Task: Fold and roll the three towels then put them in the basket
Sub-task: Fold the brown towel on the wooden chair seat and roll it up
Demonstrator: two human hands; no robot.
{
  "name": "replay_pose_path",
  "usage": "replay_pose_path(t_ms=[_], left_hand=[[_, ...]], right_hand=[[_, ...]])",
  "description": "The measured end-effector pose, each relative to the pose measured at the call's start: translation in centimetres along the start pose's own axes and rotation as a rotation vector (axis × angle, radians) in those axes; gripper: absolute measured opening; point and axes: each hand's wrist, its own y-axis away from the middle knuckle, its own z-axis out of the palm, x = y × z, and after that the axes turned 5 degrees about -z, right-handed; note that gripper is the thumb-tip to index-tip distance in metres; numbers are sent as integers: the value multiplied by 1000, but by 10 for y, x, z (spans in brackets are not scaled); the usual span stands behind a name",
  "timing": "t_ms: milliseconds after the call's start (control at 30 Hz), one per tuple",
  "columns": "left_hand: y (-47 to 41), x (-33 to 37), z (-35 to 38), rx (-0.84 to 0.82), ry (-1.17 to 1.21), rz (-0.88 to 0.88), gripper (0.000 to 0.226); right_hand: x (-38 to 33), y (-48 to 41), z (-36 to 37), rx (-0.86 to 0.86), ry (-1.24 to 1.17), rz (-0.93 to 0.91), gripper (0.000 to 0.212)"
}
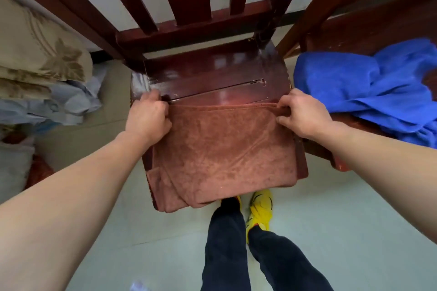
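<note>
A brown towel (222,153) lies flat on the seat of a dark red wooden chair (212,73), folded in layers, its near edge hanging over the seat's front. My left hand (147,118) pinches the towel's far left corner. My right hand (300,113) grips the far right corner, where the edge is bunched into a small roll. A crumpled blue towel (369,87) lies on a second chair to the right. No basket is in view.
The second wooden chair (354,28) stands close on the right. Folded beige bedding (40,54) and pale blue cloth (71,101) are piled on the left. My legs and yellow shoes (260,210) stand on the pale floor in front of the chair.
</note>
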Motion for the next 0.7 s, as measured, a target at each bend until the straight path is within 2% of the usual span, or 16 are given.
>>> replay_pose_path(t_ms=[133, 300, 500, 700], left_hand=[[-7, -5, -9, -43, 124, -1, 13], [11, -9, -13, -28, 171, 2, 9], [95, 5, -4, -94, 126, 23, 14], [197, 24, 14, -109, 150, -90, 12]], right_hand=[[-7, 7, -1, 23, -129, 86, 11], [-6, 42, -1, 72, -236, 85, 12], [-1, 108, 7, 59, -220, 27, 18], [6, 181, 15, 161, -141, -96, 10]])
